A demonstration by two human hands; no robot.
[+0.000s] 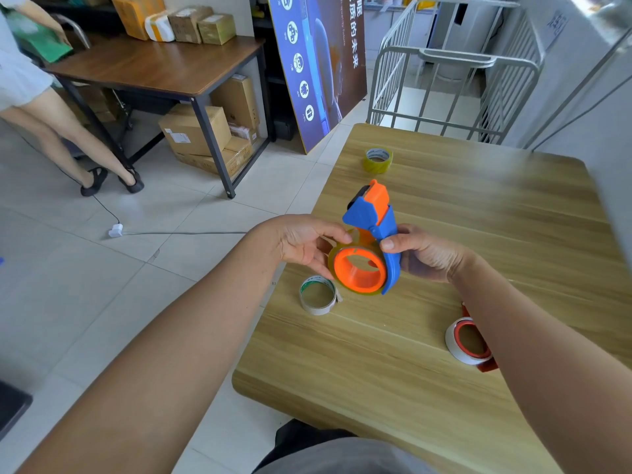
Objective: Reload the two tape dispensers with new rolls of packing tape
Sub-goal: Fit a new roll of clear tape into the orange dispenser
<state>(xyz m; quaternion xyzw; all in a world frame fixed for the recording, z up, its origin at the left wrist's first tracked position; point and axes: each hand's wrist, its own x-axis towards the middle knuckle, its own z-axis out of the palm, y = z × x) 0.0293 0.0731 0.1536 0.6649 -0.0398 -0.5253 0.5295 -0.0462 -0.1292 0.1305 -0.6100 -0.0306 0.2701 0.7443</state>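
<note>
- left hand [304, 244] is held above the near-left part of the counter [478, 217], forearm reaching in from bottom left; its fingers curl under the yellowish tape roll [331, 265] and the thumb tip lies on the roll's upper edge
- right hand [424, 254] comes in from bottom right and grips the blue handle of the blue-orange dispenser [372, 241], thumb on the front, fingers wrapped behind
- that dispenser is held clear of the counter, orange cutter end pointing up and away; the roll sits around its orange hub
- spare yellow roll [378, 160] lies flat on the far part of the counter, well apart from the hands; print on its inner core is too small to read
- empty white core [317, 295] lies near the counter's left edge, just below the held dispenser; its green print is unreadable
- red-white dispenser [468, 343] lies on the counter near the right forearm, partly hidden by it
- blue poster [318, 63] leans on the floor behind the counter; the characters "的未来" can be read, with white round icons down its left side
- count: 2 dispensers, 2 yellow rolls, 1 empty core
</note>
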